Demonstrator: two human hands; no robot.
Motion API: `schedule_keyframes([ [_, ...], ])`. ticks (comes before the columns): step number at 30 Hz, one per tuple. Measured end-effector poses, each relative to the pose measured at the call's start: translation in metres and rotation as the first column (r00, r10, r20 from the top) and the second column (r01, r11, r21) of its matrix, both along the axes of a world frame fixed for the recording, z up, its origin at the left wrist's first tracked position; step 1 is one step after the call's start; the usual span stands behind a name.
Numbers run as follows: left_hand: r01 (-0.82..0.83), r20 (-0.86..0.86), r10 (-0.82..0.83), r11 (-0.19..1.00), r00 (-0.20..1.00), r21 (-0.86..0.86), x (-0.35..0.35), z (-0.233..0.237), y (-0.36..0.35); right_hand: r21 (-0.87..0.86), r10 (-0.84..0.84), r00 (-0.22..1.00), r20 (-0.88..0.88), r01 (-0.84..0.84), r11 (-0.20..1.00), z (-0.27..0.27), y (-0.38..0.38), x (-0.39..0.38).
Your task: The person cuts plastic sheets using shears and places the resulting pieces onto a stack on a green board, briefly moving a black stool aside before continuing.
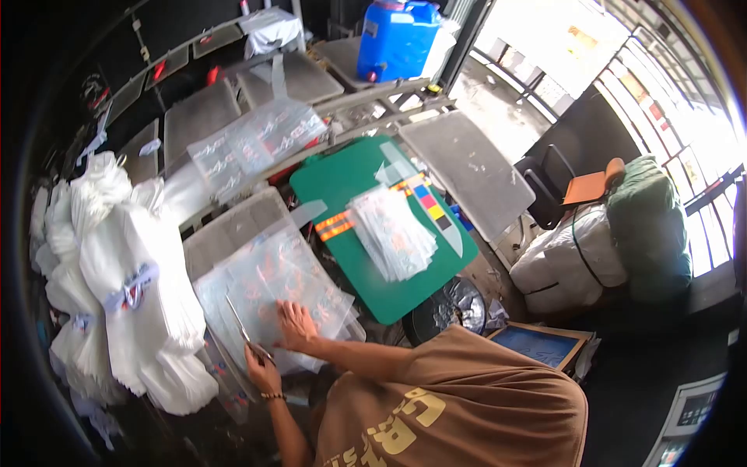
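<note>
Brown shirt cloth with yellow lettering filled the six o'clock edge, soft and creased, and both bare arms reached from it toward ten o'clock. The left hand, a bracelet at its wrist, was closed around a thin metal tool, straight, narrow and shiny, whose tip pointed to eleven o'clock across the clear printed sheets. The right hand lay flat with fingers spread, pressing on those sheets just at two o'clock of the left hand.

The sheets were glossy, limp plastic with orange marks, spread loosely on the grey counter. A second pile of sheets sat apart at two o'clock on a smooth green mat, beside a strip of coloured squares, and a third batch lay farther off at twelve o'clock. By that look, some work seemed set aside and the pile under the hands was partway handled; how much could not be told.

At nine o'clock stood puffy white bags, matte and crumpled. A hard blue jug stood at one o'clock.
</note>
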State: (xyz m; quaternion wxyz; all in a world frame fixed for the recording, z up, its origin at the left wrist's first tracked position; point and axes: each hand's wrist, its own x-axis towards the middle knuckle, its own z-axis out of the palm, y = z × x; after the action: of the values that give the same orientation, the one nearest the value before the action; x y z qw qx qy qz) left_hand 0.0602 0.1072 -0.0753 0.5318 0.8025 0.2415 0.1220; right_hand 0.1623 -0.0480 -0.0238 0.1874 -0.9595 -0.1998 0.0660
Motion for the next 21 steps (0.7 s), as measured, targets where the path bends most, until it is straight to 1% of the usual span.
schedule_keyframes([
  [1, 0.02, 0.033, -0.019, 0.999, 0.999, -0.031, -0.004, -0.013, 0.004, 0.069, -0.025, 0.999, 0.044, 0.022, 0.997, -0.001, -0.001, -0.003],
  [2, 0.031, 0.055, -0.029, 0.999, 0.998, -0.04, -0.003, -0.015, 0.005, 0.087, -0.039, 0.999, 0.008, 0.039, 0.995, 0.003, -0.001, -0.003],
  [3, 0.034, 0.012, -0.034, 0.999, 0.999, -0.042, -0.006, -0.012, 0.005, 0.107, -0.053, 0.998, -0.033, 0.056, 0.993, 0.007, 0.0, -0.004],
  [4, 0.038, -0.031, -0.04, 0.998, 0.999, -0.044, -0.007, -0.006, 0.004, 0.101, -0.064, 0.998, -0.017, 0.066, 0.993, 0.006, 0.001, -0.003],
  [5, 0.051, -0.013, -0.052, 0.998, 0.999, -0.049, -0.006, 0.0, 0.003, 0.123, -0.064, 0.997, -0.051, 0.07, 0.99, 0.005, 0.004, -0.002],
  [6, 0.038, -0.024, -0.041, 0.992, 0.999, -0.119, -0.004, 0.008, 0.001, 0.146, -0.063, 0.994, -0.085, 0.075, 0.986, 0.004, 0.006, 0.0],
  [7, 0.024, -0.038, -0.032, 0.982, 0.999, -0.186, -0.003, 0.015, 0.0, 0.146, -0.074, 0.995, -0.069, 0.083, 0.986, 0.0, 0.007, 0.0],
  [8, 0.054, -0.018, -0.057, 0.991, 0.998, -0.126, -0.003, 0.02, 0.0, 0.211, -0.072, 0.992, -0.102, 0.093, 0.973, -0.004, 0.008, 0.001],
  [9, 0.063, -0.005, -0.064, 0.99, 0.998, -0.123, -0.003, 0.015, 0.004, 0.277, -0.065, 0.989, -0.136, 0.101, 0.956, -0.009, 0.009, 0.002],
  [10, 0.075, 0.008, -0.075, 0.995, 0.997, -0.071, -0.004, 0.005, 0.008, 0.319, -0.057, 0.976, -0.209, 0.123, 0.94, -0.01, 0.01, 0.006],
  [11, 0.085, 0.02, -0.085, 0.996, 0.996, -0.017, -0.005, -0.006, 0.013, 0.324, -0.063, 0.978, -0.197, 0.125, 0.938, -0.013, 0.009, 0.009],
  [12, 0.08, 0.061, -0.082, 0.996, 0.995, 0.036, -0.003, -0.007, 0.012, 0.424, -0.036, 0.977, -0.212, 0.125, 0.897, -0.015, 0.008, 0.011],
  [13, 0.087, 0.071, -0.09, 0.995, 0.993, 0.044, -0.002, -0.006, 0.014, 0.52, -0.007, 0.975, -0.223, 0.125, 0.845, -0.017, 0.006, 0.014],
  [14, 0.078, 0.014, -0.078, 0.996, 0.997, -0.03, -0.003, -0.004, 0.015, 0.527, -0.014, 0.977, -0.211, 0.126, 0.84, -0.02, 0.002, 0.021],
  [15, 0.065, -0.045, -0.07, 0.993, 0.997, -0.102, -0.002, 0.0, 0.013, 0.568, 0.031, 0.982, -0.187, 0.082, 0.819, -0.019, -0.003, 0.027],
  [16, 0.075, -0.035, -0.078, 0.993, 0.996, -0.095, 0.0, 0.002, 0.01, 0.605, 0.076, 0.984, -0.161, 0.038, 0.795, -0.018, -0.008, 0.031],
  [17, 0.046, -0.007, -0.048, 0.988, 0.999, -0.144, 0.0, 0.003, 0.008, 0.611, 0.069, 0.986, -0.15, 0.038, 0.791, -0.018, -0.017, 0.036],
  [18, 0.021, 0.021, -0.017, 0.981, 1.0, -0.194, 0.001, 0.004, 0.006, 0.667, 0.083, 0.982, -0.171, 0.053, 0.743, -0.008, -0.033, 0.044],
  [19, 0.033, 0.034, -0.027, 0.981, 0.999, -0.189, 0.003, 0.005, 0.006, 0.719, 0.098, 0.977, -0.188, 0.069, 0.691, 0.004, -0.052, 0.053],
  [20, 0.053, 0.01, -0.052, 0.987, 0.999, -0.153, 0.003, 0.009, 0.006, 0.689, 0.085, 0.977, -0.193, 0.073, 0.721, 0.016, -0.075, 0.062],
  [21, 0.075, -0.014, -0.077, 0.99, 0.997, -0.116, 0.003, 0.012, 0.006, 0.725, 0.1, 0.991, -0.091, -0.003, 0.689, 0.03, -0.102, 0.069],
])
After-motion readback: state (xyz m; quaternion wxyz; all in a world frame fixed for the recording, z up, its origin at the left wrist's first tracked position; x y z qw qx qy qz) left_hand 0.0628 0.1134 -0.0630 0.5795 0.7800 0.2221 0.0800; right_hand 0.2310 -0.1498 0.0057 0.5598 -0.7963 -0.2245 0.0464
